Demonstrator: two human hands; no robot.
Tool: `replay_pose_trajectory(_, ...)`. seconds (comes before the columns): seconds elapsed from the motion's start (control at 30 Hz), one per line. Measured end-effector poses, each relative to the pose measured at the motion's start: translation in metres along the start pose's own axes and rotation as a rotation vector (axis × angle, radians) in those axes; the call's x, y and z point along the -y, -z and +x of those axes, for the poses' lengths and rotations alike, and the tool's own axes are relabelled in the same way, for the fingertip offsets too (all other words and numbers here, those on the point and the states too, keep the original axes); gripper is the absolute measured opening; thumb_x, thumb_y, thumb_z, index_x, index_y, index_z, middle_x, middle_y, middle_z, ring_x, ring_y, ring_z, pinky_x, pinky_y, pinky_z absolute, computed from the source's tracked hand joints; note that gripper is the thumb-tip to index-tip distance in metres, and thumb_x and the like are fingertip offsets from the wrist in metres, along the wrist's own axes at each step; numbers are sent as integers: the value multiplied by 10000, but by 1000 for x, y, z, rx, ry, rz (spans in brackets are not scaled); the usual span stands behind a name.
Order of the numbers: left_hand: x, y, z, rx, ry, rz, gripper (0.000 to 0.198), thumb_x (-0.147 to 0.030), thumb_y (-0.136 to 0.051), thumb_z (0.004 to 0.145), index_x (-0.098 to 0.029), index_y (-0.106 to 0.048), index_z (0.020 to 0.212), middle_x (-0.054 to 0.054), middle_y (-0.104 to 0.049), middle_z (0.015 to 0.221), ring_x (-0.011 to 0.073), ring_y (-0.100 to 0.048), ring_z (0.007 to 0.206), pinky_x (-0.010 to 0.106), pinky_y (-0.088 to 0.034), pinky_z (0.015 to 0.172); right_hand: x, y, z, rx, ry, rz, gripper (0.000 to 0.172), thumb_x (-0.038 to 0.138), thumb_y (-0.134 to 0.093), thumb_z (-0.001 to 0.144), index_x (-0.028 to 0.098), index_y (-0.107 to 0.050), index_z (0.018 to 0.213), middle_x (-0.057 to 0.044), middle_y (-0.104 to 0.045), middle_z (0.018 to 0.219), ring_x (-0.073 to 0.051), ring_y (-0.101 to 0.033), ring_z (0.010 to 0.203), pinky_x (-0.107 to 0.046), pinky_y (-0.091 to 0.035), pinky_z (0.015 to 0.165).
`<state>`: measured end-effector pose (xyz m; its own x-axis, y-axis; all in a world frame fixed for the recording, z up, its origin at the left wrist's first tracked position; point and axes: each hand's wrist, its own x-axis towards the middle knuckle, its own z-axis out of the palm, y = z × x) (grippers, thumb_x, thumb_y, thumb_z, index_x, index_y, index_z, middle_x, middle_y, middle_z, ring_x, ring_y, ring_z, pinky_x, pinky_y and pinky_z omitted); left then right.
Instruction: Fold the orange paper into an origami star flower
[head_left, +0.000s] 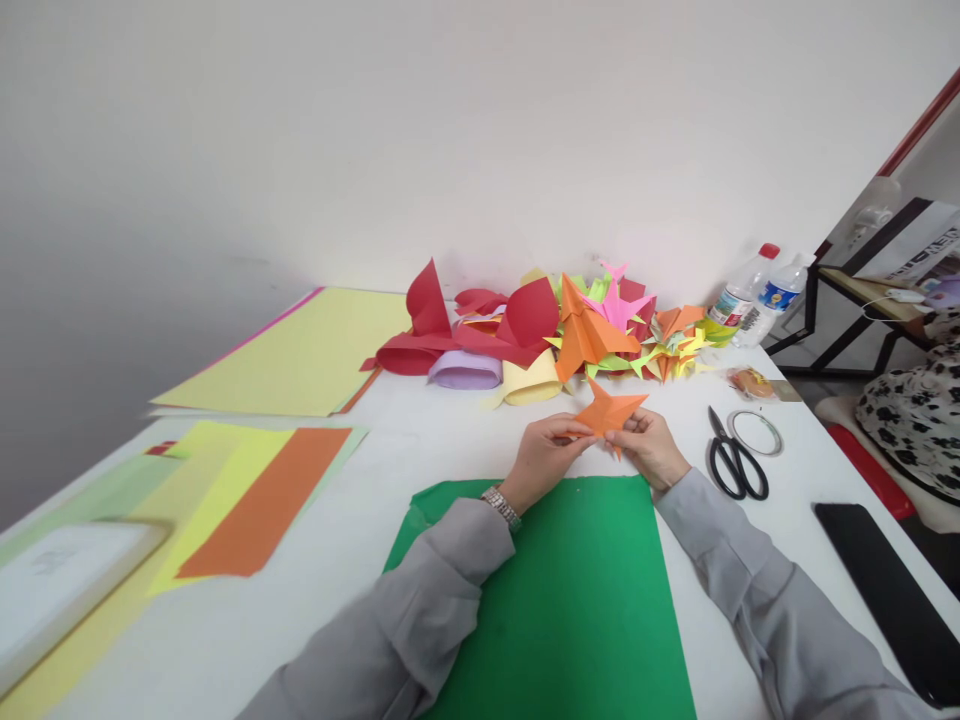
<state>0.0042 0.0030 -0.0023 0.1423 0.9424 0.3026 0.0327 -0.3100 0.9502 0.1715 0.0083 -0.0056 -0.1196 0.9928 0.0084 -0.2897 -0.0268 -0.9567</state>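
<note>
An orange folded paper star is held up between my two hands, above the far edge of a green sheet. My left hand, with a metal watch at the wrist, pinches the star's left side. On its right side, the fingers of my right hand are closed on the paper. Just behind the star lies a pile of folded paper pieces, among them a large orange one, a pink star and curled red shapes.
Scissors and a tape roll lie right of my hands, with a black flat object nearer. Two bottles stand at the back right. Coloured sheets and a white box are at left. A person sits at far right.
</note>
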Motion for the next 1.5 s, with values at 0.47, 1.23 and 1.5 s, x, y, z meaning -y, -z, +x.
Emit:
replay_pose_trajectory(0.47, 12, -1, -3, -1, -471, 367, 97, -140, -609, 780, -168, -700, 762, 71, -708, 809, 143, -651, 700, 241, -536, 613, -3, 3, 2, 51, 36, -54, 186, 190, -799, 551, 153, -691, 699, 16, -668, 591, -104, -554, 517, -230, -441, 544)
replay_pose_trajectory(1.23, 9, 1, -5, 13, -660, 626, 148, -145, -527, 838, -165, -673, 825, 80, -687, 835, 151, -631, 735, 267, -527, 664, -3, 4, 1, 63, 22, -91, 150, 226, -780, 595, 150, -662, 647, 2, -642, 541, -109, -539, 487, -232, -403, 495)
replay_pose_trajectory(1.5, 10, 1, -5, 2, -671, 634, 153, -154, -532, 837, -178, -682, 814, 73, -689, 842, 147, -632, 736, 257, -530, 657, -1, 2, 1, 70, 28, -58, 233, 251, -819, 550, 161, -679, 714, 5, -658, 597, -120, -576, 537, -254, -473, 566)
